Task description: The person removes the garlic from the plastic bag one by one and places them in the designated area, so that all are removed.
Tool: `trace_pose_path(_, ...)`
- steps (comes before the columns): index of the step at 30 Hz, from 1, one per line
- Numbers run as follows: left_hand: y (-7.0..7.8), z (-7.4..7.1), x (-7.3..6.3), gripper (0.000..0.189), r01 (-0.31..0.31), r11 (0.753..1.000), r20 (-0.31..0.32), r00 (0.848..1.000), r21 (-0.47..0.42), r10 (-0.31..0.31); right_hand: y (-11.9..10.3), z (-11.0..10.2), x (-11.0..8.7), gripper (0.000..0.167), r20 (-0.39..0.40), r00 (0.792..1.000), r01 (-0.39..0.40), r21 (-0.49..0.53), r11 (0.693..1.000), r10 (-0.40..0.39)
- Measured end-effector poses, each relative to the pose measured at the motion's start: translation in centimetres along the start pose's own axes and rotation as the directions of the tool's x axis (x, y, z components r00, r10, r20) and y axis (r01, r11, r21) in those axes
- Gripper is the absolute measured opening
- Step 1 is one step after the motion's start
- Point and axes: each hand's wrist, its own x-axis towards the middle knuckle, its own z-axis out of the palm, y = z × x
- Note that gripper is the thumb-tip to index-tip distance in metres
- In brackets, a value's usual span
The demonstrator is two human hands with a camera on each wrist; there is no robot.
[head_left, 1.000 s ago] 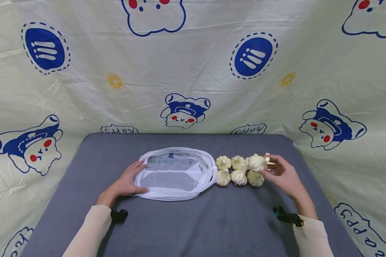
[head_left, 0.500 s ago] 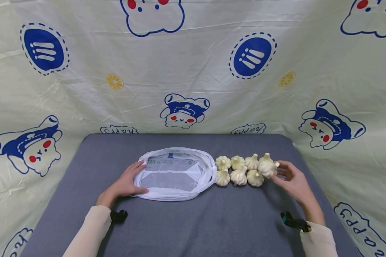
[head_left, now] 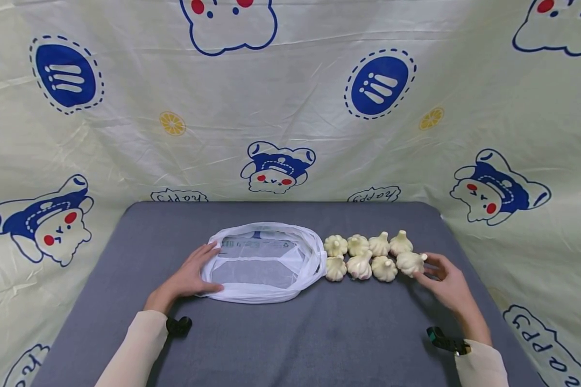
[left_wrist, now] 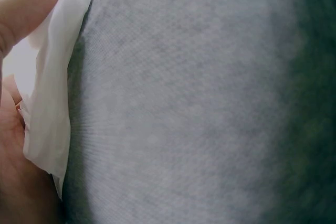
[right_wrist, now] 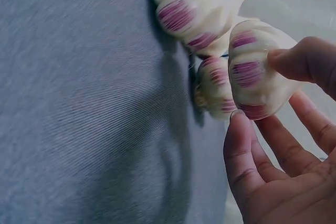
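Note:
My left hand point(head_left: 194, 270) holds the left end of a white plastic bag point(head_left: 276, 294), its fingers at the far side and its thumb along the near rim. The bag's mouth faces up, with its rim folded outward. In the left wrist view, the bag's white film point(left_wrist: 50, 98) lies by the thumb. A garlic bulb point(head_left: 409, 263) with purple streaks is pinched between the thumb and fingers of my right hand point(head_left: 447, 280). That bulb is at the near right end of two rows of garlic bulbs point(head_left: 360, 265) beside the bag.
A grey cloth point(head_left: 300, 344) covers the table. Behind it hangs a pale curtain point(head_left: 290, 97) printed with cartoon bears and orange slices. Black wrist cameras point(head_left: 179, 325) sit on both wrists. Several bulbs stand close to the bag's right rim.
The right hand set one garlic bulb at the right end of the far row, then another bulb at the end of the near row. The left hand and bag stayed put.

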Motion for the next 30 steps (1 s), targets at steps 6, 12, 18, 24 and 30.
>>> trace_pose_path(6,0.0,0.0,0.0,0.102,0.008,1.000,0.007,1.000,-0.010,-0.008,1.2,0.5,-0.1,0.062,-0.011,1.000,-0.028,0.006,1.000,0.028)
trace_pose_path(12,-0.1,0.0,0.0,0.102,-0.011,1.000,-0.009,1.000,-0.001,0.011,1.9,0.7,0.0,0.062,0.000,0.999,-0.043,0.021,0.999,0.043)
trace_pose_path(18,0.0,0.0,0.0,0.101,-0.046,0.999,-0.042,0.998,0.018,0.047,2.2,1.1,0.1,0.065,0.019,0.997,-0.076,-0.021,0.997,0.077)
trace_pose_path(24,0.3,-0.1,-0.1,0.102,-0.030,1.000,-0.033,0.999,0.010,0.030,2.3,1.4,0.1,0.064,0.008,0.998,-0.069,-0.039,0.997,0.069)
trace_pose_path(30,0.4,-0.2,-0.1,0.101,-0.020,1.000,-0.027,0.999,0.007,0.020,2.3,1.6,0.2,0.065,0.015,0.998,-0.055,-0.049,0.997,0.056)
